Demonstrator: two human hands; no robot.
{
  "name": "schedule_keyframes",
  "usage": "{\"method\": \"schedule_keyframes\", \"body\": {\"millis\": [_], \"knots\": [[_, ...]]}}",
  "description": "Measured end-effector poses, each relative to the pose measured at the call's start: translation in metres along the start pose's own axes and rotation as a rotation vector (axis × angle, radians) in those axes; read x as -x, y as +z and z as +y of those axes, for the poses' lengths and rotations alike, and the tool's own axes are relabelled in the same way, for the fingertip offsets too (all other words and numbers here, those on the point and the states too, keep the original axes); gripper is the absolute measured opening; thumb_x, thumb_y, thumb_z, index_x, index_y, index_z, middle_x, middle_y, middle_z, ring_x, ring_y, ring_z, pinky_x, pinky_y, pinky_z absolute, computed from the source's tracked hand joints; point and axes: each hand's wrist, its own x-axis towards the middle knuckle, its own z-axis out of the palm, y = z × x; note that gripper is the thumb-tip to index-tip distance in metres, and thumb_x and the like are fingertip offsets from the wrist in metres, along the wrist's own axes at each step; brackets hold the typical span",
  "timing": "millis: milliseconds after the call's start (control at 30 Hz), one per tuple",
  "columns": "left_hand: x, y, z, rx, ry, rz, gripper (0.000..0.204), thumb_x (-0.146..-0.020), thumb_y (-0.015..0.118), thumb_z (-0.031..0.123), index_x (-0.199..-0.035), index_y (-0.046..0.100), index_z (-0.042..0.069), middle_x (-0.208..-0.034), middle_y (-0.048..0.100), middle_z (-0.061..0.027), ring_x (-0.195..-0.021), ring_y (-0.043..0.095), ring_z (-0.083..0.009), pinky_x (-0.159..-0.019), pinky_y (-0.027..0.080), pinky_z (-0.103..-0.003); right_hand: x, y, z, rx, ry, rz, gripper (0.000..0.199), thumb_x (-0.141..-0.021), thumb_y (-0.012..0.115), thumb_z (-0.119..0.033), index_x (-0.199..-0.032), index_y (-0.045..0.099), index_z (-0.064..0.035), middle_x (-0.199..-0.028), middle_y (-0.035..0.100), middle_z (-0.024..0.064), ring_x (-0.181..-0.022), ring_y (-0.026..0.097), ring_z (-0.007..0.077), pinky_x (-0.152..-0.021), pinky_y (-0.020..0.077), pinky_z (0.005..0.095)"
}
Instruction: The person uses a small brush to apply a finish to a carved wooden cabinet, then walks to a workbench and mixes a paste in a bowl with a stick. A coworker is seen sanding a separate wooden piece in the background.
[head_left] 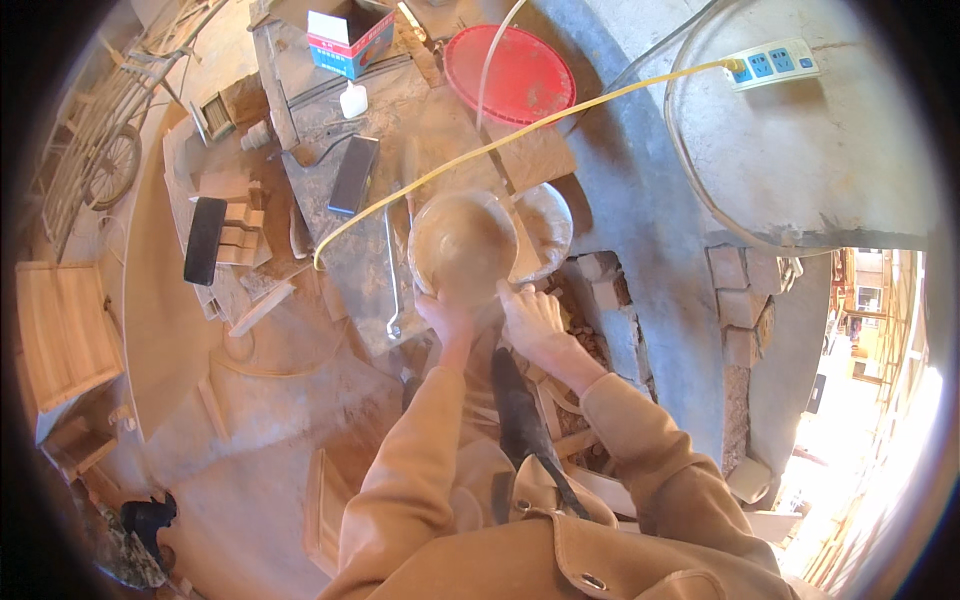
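Note:
Both my hands are at the near edge of a round, dusty tan disc (458,235), which looks like a wheel with a pale rim. My left hand (446,318) is closed at the disc's lower left edge. Just to its right, my right hand (533,315) has its fingers bent and pressed together by the lower right edge. A blurred brown patch lies between the hands; what they grip there is hidden. Behind the disc on the right shows a second round, pale-rimmed piece (556,232).
A dusty workbench (385,240) carries a dark phone-like slab (354,175), a metal rod (391,280), a carton (350,45) and a red round lid (512,75). A yellow cord (440,178) crosses above to a power strip (772,65). Wooden blocks (240,235) stand left.

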Motion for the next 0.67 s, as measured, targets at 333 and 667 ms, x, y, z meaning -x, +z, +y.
{"method": "schedule_keyframes", "body": {"millis": [333,667], "knots": [[-0.014,-0.009,-0.011,0.019,-0.499,0.045,0.05,-0.094,0.064,0.033,-0.121,0.037,0.001,-0.11,0.053,-0.0148,-0.095,0.055,-0.0229,-0.073,0.051,-0.038,0.018,-0.012,0.01,-0.33,-0.058,0.14,0.05,-0.091,0.059,-0.023,-0.135,0.044,-0.0052,-0.11,0.06,0.0277,-0.096,0.061,0.0456,-0.084,0.0493,0.0529],[0.071,-0.156,0.016,0.078,-0.487,-0.218,0.053,-0.092,0.065,0.038,-0.129,0.039,0.011,-0.115,0.054,-0.0089,-0.096,0.057,-0.021,-0.066,0.05,-0.036,-0.137,-0.012,0.138,-0.069,-0.208,0.658,0.027,-0.093,0.058,-0.017,-0.118,0.058,-0.0078,-0.092,0.062,0.0137,-0.081,0.061,0.0309,-0.069,0.0481,0.0415]]}}
